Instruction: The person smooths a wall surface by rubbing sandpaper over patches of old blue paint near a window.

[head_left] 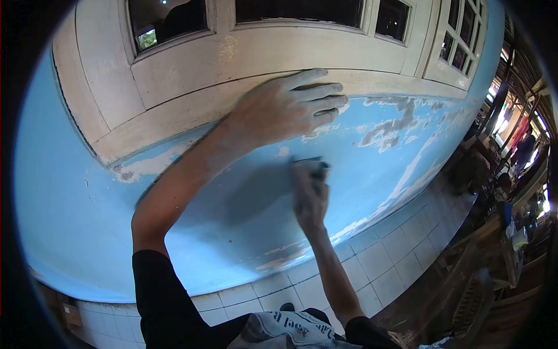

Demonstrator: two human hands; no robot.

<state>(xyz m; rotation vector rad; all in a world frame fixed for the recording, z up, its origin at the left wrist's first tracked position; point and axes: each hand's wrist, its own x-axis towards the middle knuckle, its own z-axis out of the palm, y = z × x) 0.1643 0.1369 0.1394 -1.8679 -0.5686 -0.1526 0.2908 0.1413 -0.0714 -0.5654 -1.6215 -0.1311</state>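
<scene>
My left hand rests flat with fingers spread on the lower edge of the cream window frame, and pale dust coats its fingers. Below it, my right hand is closed around a small dark flat piece against the blue wall. Motion blurs this hand and the piece, so I cannot tell its exact kind. Between the hand and the frame, the blue paint has a small pale chipped spot. Larger bare grey and white patches lie to the right, under the frame.
White floor tiles run along the foot of the wall. Wooden furniture or timber stands in the dim area at right. A small brown box sits at the lower left. Glass panes fill the window above.
</scene>
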